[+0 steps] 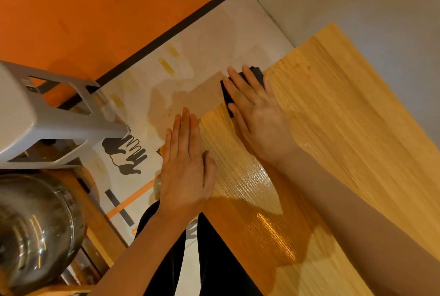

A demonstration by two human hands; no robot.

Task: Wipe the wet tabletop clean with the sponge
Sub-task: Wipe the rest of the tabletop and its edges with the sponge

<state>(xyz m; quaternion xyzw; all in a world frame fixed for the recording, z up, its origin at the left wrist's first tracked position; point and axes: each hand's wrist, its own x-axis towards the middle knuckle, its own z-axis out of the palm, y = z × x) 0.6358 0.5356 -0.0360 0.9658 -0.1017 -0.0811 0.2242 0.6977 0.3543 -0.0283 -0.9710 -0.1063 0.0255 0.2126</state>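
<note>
— How much of the sponge [240, 86] can you see?
— Little; your right hand [257, 114] covers most of it.
— And the tabletop [333, 129]?
— It runs off the right and bottom edges. The metal bowl [35, 229] is cut off at the left.

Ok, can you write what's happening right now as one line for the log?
right hand: flat, pressing dark sponge at tabletop edge | left hand: flat on edge, holding nothing | wet sheen near person | wiping underway

Two bare forearms, left hand [185, 171], right hand [257, 119], no sleeves, black trousers [214, 260]
</note>
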